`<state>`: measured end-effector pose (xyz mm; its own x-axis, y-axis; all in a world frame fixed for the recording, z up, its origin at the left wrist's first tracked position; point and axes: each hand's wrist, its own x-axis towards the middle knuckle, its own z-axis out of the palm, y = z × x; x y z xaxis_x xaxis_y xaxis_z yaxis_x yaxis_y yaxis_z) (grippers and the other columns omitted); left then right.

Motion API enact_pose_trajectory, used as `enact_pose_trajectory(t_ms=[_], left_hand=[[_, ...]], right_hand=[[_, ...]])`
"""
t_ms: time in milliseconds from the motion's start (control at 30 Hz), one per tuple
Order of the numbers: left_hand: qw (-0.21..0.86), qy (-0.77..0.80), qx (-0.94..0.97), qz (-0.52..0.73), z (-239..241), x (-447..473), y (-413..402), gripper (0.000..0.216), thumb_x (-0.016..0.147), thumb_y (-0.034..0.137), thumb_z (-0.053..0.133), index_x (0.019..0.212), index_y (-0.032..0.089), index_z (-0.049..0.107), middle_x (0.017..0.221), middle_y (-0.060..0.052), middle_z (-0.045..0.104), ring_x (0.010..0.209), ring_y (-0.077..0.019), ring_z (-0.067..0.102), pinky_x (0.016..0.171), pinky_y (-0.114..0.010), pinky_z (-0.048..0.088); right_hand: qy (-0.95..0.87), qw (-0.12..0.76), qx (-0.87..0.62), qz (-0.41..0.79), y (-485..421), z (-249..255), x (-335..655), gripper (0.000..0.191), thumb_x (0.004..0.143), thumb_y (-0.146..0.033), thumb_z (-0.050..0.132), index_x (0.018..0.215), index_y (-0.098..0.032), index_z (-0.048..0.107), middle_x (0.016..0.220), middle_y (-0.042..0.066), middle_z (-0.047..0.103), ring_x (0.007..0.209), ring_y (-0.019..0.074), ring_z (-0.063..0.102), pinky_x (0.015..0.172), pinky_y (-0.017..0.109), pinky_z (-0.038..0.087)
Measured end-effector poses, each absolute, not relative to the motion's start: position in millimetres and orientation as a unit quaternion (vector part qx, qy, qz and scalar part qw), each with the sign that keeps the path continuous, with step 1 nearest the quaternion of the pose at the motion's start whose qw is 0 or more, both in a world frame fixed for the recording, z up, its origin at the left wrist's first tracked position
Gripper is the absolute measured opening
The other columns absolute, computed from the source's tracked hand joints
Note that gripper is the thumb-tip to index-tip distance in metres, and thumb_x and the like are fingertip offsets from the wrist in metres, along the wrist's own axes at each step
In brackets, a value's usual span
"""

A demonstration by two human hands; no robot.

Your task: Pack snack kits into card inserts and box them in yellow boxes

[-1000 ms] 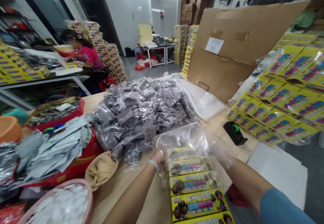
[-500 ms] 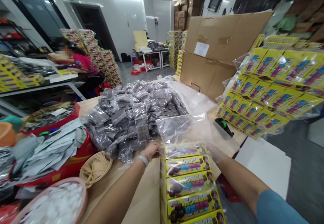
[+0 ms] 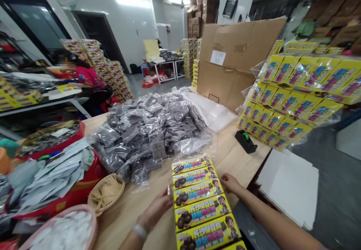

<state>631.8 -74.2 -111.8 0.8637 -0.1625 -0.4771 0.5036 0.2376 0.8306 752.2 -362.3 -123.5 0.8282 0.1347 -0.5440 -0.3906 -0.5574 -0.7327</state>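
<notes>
In front of me a row of yellow printed boxes (image 3: 199,208) lies on the table, inside a clear plastic bag (image 3: 194,144) whose loose end extends beyond the far box. My left hand (image 3: 161,205) is at the row's left side, closed at the bag's edge and partly smeared by motion. On the right side, my right hand (image 3: 229,183) is closed in a pinch on the film, close to the boxes. The thin film is hard to make out between the fingers. Just past the row rises a heap of grey plastic-wrapped packets (image 3: 152,125).
A black tape dispenser (image 3: 246,141) stands right of the row. Wrapped yellow boxes (image 3: 282,103) are stacked at right, near a large carton (image 3: 225,65). At left are a basket of wooden sticks (image 3: 106,192), a pink basin (image 3: 91,223) and a red tub (image 3: 93,178). A co-worker (image 3: 87,76) sits farther back.
Both hands have drawn back from the far end along the row's sides toward me. The bag's raised loose end has sunk lower, and the view has shifted slightly.
</notes>
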Motion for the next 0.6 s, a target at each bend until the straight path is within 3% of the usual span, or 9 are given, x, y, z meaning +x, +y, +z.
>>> enact_pose_trajectory(t_ms=[67, 167, 267, 433, 600], left_hand=[[0.759, 0.161, 0.603, -0.183, -117, 605, -67, 0.086, 0.060, 0.037, 0.056, 0.133, 0.023, 0.013, 0.138, -0.010, 0.023, 0.122, -0.0259, 0.029, 0.100, -0.040, 0.025], [0.679, 0.183, 0.706, -0.083, -121, 597, -73, 0.089, 0.061, 0.041, 0.056, 0.133, 0.021, 0.009, 0.141, -0.010, 0.009, 0.127, -0.0267, 0.015, 0.103, -0.040, 0.018], [0.631, 0.170, 0.757, 0.019, -117, 621, -91, 0.072, 0.071, 0.043, 0.047, 0.130, 0.014, 0.017, 0.137, -0.014, 0.022, 0.125, -0.0249, 0.022, 0.101, -0.039, 0.024], [0.521, 0.183, 0.825, 0.119, -106, 667, -91, 0.045, 0.080, 0.032, 0.034, 0.117, 0.008, 0.042, 0.109, -0.014, 0.051, 0.102, -0.0219, 0.048, 0.090, -0.037, 0.037], [0.388, 0.008, 0.916, 0.107, -91, 672, -77, 0.039, 0.079, 0.017, 0.032, 0.113, 0.014, 0.050, 0.105, -0.011, 0.058, 0.098, -0.0198, 0.052, 0.088, -0.034, 0.040]], right_hand=[[0.002, 0.449, -0.868, 0.210, -373, -118, 730, 0.042, 0.070, -0.035, 0.048, 0.108, -0.016, 0.046, 0.096, 0.010, 0.055, 0.067, 0.0154, 0.055, 0.058, 0.028, 0.046], [-0.157, 0.388, -0.903, 0.098, -370, -104, 706, 0.064, 0.070, -0.037, 0.048, 0.128, -0.021, 0.026, 0.132, 0.011, 0.027, 0.107, 0.0210, 0.044, 0.083, 0.033, 0.042], [-0.175, 0.320, -0.929, 0.066, -345, -95, 705, 0.065, 0.072, -0.033, 0.044, 0.132, -0.019, 0.021, 0.137, 0.012, 0.017, 0.123, 0.0235, 0.025, 0.094, 0.037, 0.033], [-0.147, 0.226, -0.963, 0.016, -310, -86, 717, 0.058, 0.075, -0.033, 0.043, 0.128, -0.017, 0.031, 0.130, 0.016, 0.032, 0.117, 0.0276, 0.033, 0.090, 0.042, 0.034], [-0.245, 0.143, -0.958, -0.043, -279, -76, 693, 0.084, 0.061, -0.054, 0.057, 0.131, -0.019, 0.027, 0.137, 0.014, 0.022, 0.123, 0.0349, 0.016, 0.097, 0.053, 0.010]])
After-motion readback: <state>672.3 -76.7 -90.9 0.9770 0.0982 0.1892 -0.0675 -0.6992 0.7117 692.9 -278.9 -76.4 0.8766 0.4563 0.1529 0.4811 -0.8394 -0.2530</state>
